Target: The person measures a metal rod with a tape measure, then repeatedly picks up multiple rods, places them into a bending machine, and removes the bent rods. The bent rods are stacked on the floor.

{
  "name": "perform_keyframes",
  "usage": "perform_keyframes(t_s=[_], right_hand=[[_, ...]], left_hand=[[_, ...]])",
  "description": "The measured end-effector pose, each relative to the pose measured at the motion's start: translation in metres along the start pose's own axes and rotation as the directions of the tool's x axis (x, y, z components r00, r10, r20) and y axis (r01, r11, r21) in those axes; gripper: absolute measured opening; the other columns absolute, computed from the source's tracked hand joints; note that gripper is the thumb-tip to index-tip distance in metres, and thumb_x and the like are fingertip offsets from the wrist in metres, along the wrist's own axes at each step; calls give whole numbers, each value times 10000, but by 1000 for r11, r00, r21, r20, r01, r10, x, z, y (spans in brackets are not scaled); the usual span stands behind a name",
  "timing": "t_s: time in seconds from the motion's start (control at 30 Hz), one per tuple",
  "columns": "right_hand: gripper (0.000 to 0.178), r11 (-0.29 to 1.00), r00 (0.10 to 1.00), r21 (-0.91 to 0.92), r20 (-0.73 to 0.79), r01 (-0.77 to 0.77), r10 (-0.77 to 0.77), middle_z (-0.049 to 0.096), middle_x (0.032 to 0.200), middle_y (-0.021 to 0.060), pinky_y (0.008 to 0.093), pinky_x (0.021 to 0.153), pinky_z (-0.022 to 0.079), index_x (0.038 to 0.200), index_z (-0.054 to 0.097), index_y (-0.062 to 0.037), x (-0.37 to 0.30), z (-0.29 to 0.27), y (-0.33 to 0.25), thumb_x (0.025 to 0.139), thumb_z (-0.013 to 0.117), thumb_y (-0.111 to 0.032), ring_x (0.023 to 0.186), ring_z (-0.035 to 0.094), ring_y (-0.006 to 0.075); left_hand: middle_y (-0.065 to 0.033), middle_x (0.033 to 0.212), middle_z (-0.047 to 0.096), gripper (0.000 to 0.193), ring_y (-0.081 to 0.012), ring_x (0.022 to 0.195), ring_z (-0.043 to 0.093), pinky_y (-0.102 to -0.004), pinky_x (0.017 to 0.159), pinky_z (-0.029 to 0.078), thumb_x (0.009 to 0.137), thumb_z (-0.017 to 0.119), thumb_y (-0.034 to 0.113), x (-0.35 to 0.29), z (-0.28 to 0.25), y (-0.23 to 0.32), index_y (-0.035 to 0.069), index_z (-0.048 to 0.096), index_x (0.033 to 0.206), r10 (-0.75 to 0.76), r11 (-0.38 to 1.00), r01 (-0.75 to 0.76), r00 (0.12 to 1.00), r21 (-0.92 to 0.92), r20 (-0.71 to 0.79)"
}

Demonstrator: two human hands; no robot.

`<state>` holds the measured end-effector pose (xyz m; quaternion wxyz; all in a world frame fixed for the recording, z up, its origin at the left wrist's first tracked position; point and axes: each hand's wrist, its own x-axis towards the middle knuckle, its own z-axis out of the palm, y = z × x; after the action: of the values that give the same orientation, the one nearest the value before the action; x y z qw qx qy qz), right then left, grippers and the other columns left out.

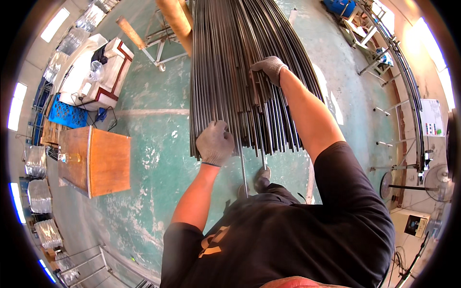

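A wide bundle of long, thin dark metal rods (211, 72) stretches away from me, its near ends uneven. My left hand (215, 144), in a grey knit glove, is closed over the rods at the near left end, fingertips curled down out of sight. Farther up and to the right, my right hand (271, 68), gloved alike, has its fingers bent around rods near the bundle's middle. Exactly how many rods each hand grips is hidden. One lighter rod (243, 170) juts out past the other ends toward my body.
A wooden cabinet (109, 161) stands at the left, with a blue plastic crate (67, 113) behind it. Brown cardboard tubes (175, 21) and a wheeled metal stand (161, 55) are beside the bundle's far left. Along the right wall run a long rack (408, 86) and a fan (437, 182).
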<state>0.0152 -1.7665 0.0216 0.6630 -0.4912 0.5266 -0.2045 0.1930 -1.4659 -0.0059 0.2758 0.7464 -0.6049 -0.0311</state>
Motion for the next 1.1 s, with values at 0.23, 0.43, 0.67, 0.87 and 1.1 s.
perform_keyframes(t_s=[0.23,0.43,0.67,0.87,1.1], right_hand=[[292,918,980,397,184,-8,-71,779,1061,251,443,893,674,1170,696,123,0,-14,15,1039,640,-133,952,796,345],[332,895,961,446,251,-6,-119,769,1098,264,461,926,673,1185,677,138,-1,-17,18,1072,604,-166,999,791,358],[236,996,995,63,85,55,-60,781,946,216,459,694,693,1033,709,84,0,-16,0,1049,642,-142,782,788,327],[177,999,991,48,-131,-24,30,726,808,140,389,716,675,933,726,27,-65,-18,-41,1009,694,-130,729,748,259],[590,935,975,-347,-172,76,-143,609,576,88,381,629,525,598,614,-68,-183,-34,21,1074,540,-409,548,611,217]], left_hand=[[-147,901,691,157,-390,765,702,-514,660,560,778,685,104,-1,5,-4,101,712,932,33,999,-33,999,2,-25],[-144,911,693,161,-385,768,703,-504,664,564,774,686,102,-3,7,-6,101,712,934,49,999,-49,998,2,-49],[-136,914,698,155,-382,803,708,-497,689,568,788,671,103,-9,4,-7,99,712,937,13,1000,-13,999,-1,-36],[-132,947,708,154,-386,839,713,-505,724,567,813,673,124,-9,0,-3,100,708,961,12,999,-13,999,-44,-33],[-153,971,705,156,-407,865,711,-522,744,567,840,662,141,-11,-6,-5,104,706,986,22,1000,-22,1000,-19,-12]])
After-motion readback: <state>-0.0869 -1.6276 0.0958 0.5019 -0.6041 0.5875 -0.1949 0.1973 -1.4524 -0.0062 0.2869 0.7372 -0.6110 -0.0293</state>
